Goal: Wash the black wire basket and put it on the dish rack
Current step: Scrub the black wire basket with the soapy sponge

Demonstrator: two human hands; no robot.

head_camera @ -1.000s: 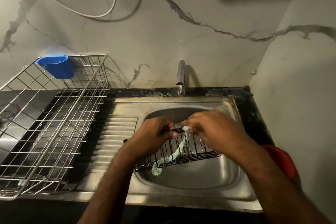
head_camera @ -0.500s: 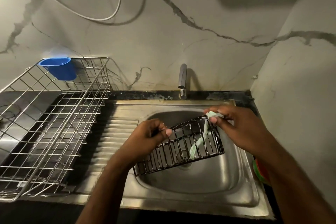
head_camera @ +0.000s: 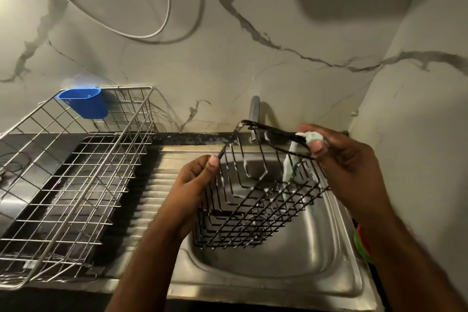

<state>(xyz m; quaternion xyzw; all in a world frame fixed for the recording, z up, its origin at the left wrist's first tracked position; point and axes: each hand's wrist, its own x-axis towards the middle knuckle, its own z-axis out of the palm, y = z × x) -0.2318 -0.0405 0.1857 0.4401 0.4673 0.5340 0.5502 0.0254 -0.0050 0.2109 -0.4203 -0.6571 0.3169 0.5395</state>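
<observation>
Still in the scrubbing stage, I'd say. I've got the black wire basket (head_camera: pixel 255 197) tilted up over the sink (head_camera: pixel 278 273), with my left hand (head_camera: pixel 195 185) pinching its near-left rim wire. My right hand (head_camera: pixel 342 167) has its grip closed on a pale green cloth (head_camera: pixel 312 137), pressed against the far rim, with a strip of it trailing down inside the basket. There are white suds dotted along the wires, so soaping looks well underway. No water coming from the tap (head_camera: pixel 254 119) that I can see, so rinsing is probably still to do. After that it goes on the dish rack (head_camera: pixel 76 185) on the left, which has just a blue cup (head_camera: pixel 84 102) hooked on its back corner.
</observation>
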